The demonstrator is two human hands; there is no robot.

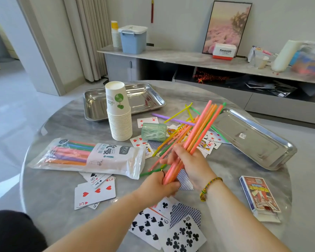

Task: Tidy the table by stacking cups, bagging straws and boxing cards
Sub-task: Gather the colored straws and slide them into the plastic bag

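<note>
Both hands hold a bundle of pink and orange straws (198, 128) over the round table. My left hand (156, 186) grips its lower end, and my right hand (187, 160) holds it higher up. More loose straws (173, 118) lie behind. The straw bag (91, 157), partly filled, lies on the left. A tall stack of paper cups (119, 115) stands behind the bag. Playing cards (95, 193) lie scattered across the table, and the card box (258, 195) lies on the right with its flap open.
A steel tray (145, 100) sits behind the cups and another steel tray (253, 140) on the right. A small green case (154, 132) lies among the cards. Behind the table runs a low cabinet (171, 57) with a blue bin (133, 40).
</note>
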